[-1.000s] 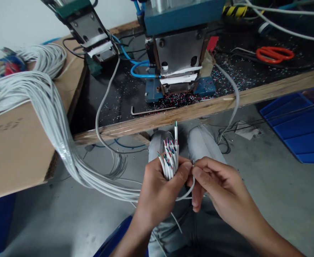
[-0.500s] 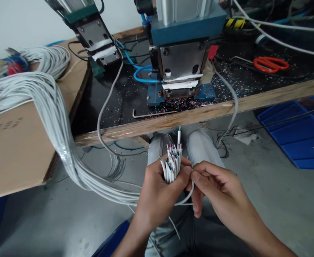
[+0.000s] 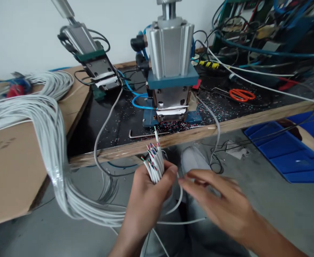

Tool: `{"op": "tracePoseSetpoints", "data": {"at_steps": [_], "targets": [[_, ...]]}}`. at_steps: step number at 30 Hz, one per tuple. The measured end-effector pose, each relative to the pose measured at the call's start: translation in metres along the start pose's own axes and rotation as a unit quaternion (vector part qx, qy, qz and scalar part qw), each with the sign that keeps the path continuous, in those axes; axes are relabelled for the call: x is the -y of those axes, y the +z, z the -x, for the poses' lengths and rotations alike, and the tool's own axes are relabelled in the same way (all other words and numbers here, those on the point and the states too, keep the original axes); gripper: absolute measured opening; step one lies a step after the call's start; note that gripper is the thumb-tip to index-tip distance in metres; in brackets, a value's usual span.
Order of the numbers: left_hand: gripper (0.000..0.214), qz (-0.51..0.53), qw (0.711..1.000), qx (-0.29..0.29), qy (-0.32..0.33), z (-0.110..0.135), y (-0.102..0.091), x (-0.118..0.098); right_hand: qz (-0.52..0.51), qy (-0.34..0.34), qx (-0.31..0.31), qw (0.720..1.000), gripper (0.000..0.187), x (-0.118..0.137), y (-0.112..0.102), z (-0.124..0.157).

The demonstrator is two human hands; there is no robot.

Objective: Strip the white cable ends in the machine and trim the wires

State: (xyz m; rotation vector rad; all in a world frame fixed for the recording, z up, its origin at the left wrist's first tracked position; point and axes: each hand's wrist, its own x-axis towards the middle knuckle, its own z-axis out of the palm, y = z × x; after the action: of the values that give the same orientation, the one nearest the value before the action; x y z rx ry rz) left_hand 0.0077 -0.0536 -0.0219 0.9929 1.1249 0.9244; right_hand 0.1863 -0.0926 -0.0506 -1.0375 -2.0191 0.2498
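My left hand point(image 3: 148, 200) is closed round a bundle of white cables point(image 3: 154, 166). Their stripped ends point upward, showing thin red, green, blue and dark wires. One cable end stands taller than the others. A single loose cable point(image 3: 180, 194) curves up to the left hand's thumb side. Just right of that cable is my right hand point(image 3: 218, 200), its thumb and forefinger slightly parted and nothing visible between them. From the left hand the thick grey-white cable bundle point(image 3: 92, 210) runs left, wrapped with clear film, up onto the cardboard.
A pneumatic press point(image 3: 170, 53) stands on the black bench point(image 3: 100, 125), with a second press point(image 3: 92, 53) behind left. A hex key point(image 3: 146, 135), wire scraps and orange-handled scissors point(image 3: 242, 95) lie there. Cardboard point(image 3: 12, 171) is at left, a blue bin point(image 3: 288, 150) at right.
My right hand has come off the loose cable and shifted right, its fingertips parting. The view has tilted up, showing more of the presses. The left hand still grips the bundle.
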Motion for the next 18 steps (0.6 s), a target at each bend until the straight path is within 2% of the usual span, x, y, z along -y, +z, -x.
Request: {"op": "tracePoseSetpoints", "data": {"at_steps": [1, 3, 5, 7, 9, 11, 14, 18], "targets": [[0.023, 0.018, 1.000, 0.006, -0.002, -0.003, 0.001, -0.002, 0.054, -0.064, 0.025, 0.996, 0.032, -0.004, -0.004, -0.006], [0.024, 0.032, 0.999, 0.007, 0.007, -0.010, 0.003, -0.006, 0.104, -0.137, 0.050, 0.984, 0.036, -0.010, -0.011, -0.022], [0.021, 0.030, 0.998, -0.027, 0.041, -0.017, 0.006, -0.011, 0.115, -0.181, 0.031, 0.976, 0.037, -0.019, -0.016, -0.039], [0.015, 0.041, 0.992, -0.076, 0.088, -0.023, 0.007, -0.018, 0.119, -0.204, -0.009, 0.972, 0.025, -0.032, -0.018, -0.052], [0.009, 0.066, 0.983, -0.112, 0.128, -0.028, 0.007, -0.025, 0.126, -0.203, -0.047, 0.970, 0.016, -0.048, -0.017, -0.062], [0.009, 0.086, 0.976, -0.126, 0.152, -0.030, 0.007, -0.033, 0.136, -0.184, -0.063, 0.971, 0.016, -0.064, -0.014, -0.069], [0.010, 0.079, 0.974, -0.131, 0.169, -0.028, 0.008, -0.042, 0.159, -0.155, -0.079, 0.972, 0.019, -0.080, -0.010, -0.080], [0.010, 0.063, 0.973, -0.135, 0.177, -0.021, 0.011, -0.050, 0.171, -0.146, -0.095, 0.970, 0.019, -0.090, -0.006, -0.090]]}}
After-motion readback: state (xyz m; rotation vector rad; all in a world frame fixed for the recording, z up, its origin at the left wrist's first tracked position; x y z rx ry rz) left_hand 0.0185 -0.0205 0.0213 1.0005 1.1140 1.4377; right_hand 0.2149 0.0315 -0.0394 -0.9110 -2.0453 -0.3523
